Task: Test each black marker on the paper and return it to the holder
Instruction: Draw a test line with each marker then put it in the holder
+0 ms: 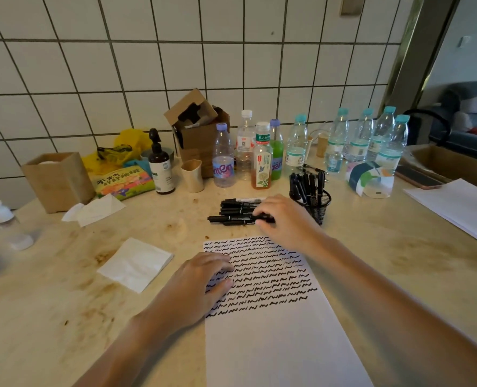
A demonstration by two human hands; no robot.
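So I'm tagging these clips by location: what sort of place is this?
Probably a shared counter in a home or office pantry: a white tiled wall, a stained beige stone countertop, and a row of clear plastic water bottles with teal caps standing along the back.

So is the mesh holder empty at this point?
No, the mesh holder already has several black markers standing upright in it.

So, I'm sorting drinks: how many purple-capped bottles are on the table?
2: a clear one left of the tea bottle, a green one just behind it to the right. Others may be hidden.
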